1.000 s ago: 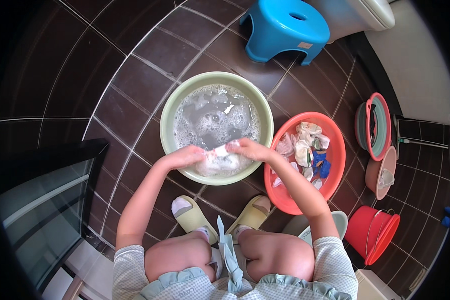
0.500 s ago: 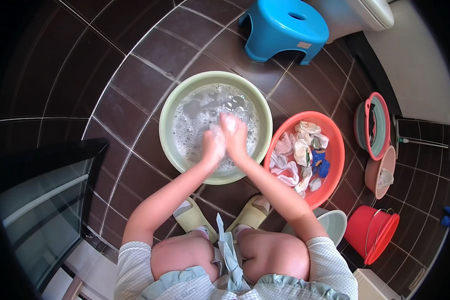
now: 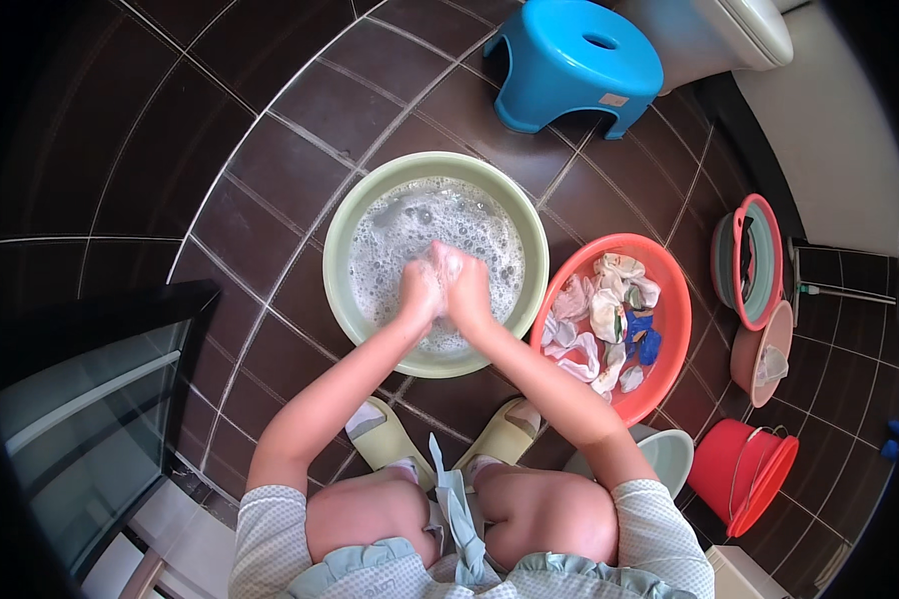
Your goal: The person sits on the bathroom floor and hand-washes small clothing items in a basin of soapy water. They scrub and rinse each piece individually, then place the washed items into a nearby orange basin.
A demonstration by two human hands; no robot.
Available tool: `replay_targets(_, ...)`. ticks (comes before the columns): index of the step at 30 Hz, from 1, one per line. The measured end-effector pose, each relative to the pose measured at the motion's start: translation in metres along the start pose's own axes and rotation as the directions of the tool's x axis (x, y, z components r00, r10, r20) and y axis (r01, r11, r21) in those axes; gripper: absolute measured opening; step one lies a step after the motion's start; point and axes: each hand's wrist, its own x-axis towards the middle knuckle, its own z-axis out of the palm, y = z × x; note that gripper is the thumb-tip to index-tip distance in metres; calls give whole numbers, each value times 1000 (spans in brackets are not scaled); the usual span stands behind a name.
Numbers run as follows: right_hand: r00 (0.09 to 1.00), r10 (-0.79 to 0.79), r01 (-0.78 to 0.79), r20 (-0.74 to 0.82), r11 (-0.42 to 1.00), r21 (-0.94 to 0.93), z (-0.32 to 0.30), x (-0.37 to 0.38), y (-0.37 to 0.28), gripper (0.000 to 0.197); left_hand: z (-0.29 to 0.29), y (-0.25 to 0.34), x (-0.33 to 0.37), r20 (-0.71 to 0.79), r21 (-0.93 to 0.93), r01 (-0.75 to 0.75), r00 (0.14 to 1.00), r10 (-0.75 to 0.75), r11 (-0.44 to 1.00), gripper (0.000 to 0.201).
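Fingers point(image 3: 449, 262) of two hands point(image 3: 467, 291) meet over one green basin point(image 3: 336, 265).

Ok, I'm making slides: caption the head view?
Left hand and right hand together over sudsy basin, beside coral tub of fabric pieces.

The round plastic basin point(image 3: 337, 265) is pale green, its soapy water point(image 3: 375, 285) grey and mottled with white foam. The oval plastic tub point(image 3: 679, 319) is coral red; among its crumpled fabrics are white cloths point(image 3: 606, 314) with darker patches, a faintly pink cloth point(image 3: 571, 299) and a blue cloth point(image 3: 649, 346). The moulded plastic stool point(image 3: 579, 75) is bright blue, the round plastic bucket point(image 3: 724, 461) red. The open-toed slippers point(image 3: 392, 444) are pale yellow-green. The person's fabric sleeve point(image 3: 270, 509) bears a fine grey-green check on white, and the ruffled fabric trim point(image 3: 365, 559) is pale aqua. Pale lines cross the dark brown floor tiles point(image 3: 300, 165).
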Motion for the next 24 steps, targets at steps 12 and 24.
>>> replay_targets(12,966,250,-247,70,968,-47,-30,29,21,40,-10,14,-21,428,-110,160,899,-98,981,31)
replay_targets(24,876,195,-8,440,920,-392,-56,26,50,31,-67,6,18,91,863,-257,926,366,435,13)
